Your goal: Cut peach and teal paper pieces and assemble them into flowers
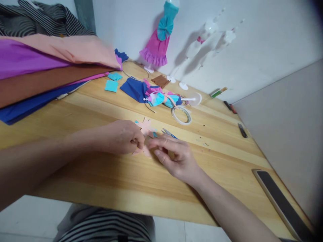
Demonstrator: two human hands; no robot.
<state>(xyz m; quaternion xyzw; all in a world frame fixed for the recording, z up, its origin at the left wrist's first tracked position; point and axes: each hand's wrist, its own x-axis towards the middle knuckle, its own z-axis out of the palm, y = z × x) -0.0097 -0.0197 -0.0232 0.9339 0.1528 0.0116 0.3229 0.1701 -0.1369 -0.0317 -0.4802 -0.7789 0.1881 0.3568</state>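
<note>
My left hand is closed in a pinch on a small piece of pale pink paper, low over the wooden table. Its fingertips partly hide the piece. Opposite it, my right hand has its thumb and index finger slightly apart, close to the left fingertips, with nothing visible between them. Just beyond both hands lies another pale pink paper cutout with notched edges. Small scissors with blue on them rest behind my right hand, and tiny turquoise scraps lie around the cutout.
A tape roll and a small dress form wrapped in coloured paper lie behind the hands. Folded paper sheets fill the left. A dressed form stands by the wall. A cutter and a dark long tray-like object lie right.
</note>
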